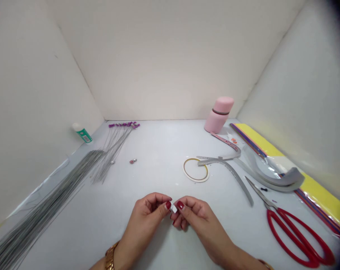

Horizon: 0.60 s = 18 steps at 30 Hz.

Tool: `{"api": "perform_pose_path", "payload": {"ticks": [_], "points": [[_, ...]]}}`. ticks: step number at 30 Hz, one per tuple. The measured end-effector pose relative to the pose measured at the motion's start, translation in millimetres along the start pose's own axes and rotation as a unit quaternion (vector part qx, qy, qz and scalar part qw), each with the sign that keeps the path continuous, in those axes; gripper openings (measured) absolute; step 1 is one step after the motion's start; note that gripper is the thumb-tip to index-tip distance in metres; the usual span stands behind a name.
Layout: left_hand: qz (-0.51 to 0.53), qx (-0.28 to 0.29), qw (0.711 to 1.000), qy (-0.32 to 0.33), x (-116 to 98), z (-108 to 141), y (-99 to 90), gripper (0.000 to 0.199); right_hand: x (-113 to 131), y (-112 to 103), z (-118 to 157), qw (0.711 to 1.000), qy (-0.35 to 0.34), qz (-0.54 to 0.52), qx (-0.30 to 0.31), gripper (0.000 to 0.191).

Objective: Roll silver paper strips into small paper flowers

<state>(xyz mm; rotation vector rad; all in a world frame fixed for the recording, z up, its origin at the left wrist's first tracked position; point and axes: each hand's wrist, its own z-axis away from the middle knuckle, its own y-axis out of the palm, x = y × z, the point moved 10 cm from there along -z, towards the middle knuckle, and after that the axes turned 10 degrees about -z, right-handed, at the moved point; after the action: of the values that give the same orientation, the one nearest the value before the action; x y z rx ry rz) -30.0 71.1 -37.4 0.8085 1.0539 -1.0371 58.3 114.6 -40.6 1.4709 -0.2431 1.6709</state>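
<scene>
Far left, a bundle of gray wires (50,213) lies on the tabletop (160,153), with a glue stick (84,135) beyond it and purple-tipped wires (125,125) to its right. At center, the left hand (147,215) has its fingers pinched on a small white piece (174,209); the fingers of the right hand (199,216) are closed on its other side. Rightward follow a tape ring (196,180), a pink bottle (218,116), red-handled scissors (270,204) and yellow sheets (321,193).

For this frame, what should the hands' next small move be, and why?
Perhaps a gentle press on the small white piece: left hand and right hand seem to hold it between them, thumbs on either side, so pressing needs little movement.
</scene>
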Motion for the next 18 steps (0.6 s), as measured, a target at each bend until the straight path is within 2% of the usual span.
{"api": "perform_pose_path", "payload": {"ticks": [5,11,18], "points": [[0.021,0.007,1.000,-0.014,4,0,0.3,0.016,-5,0,-1,1.000,0.024,-0.016,-0.001,0.024],[0.049,0.050,0.997,0.006,2,1,11.3,0.011,-9,-5,-1,0.999,0.031,-0.009,-0.018,0.027],[0.072,0.053,0.996,-0.008,3,1,10.6,0.013,-6,-4,0,0.999,0.026,-0.004,-0.022,0.024]]}}
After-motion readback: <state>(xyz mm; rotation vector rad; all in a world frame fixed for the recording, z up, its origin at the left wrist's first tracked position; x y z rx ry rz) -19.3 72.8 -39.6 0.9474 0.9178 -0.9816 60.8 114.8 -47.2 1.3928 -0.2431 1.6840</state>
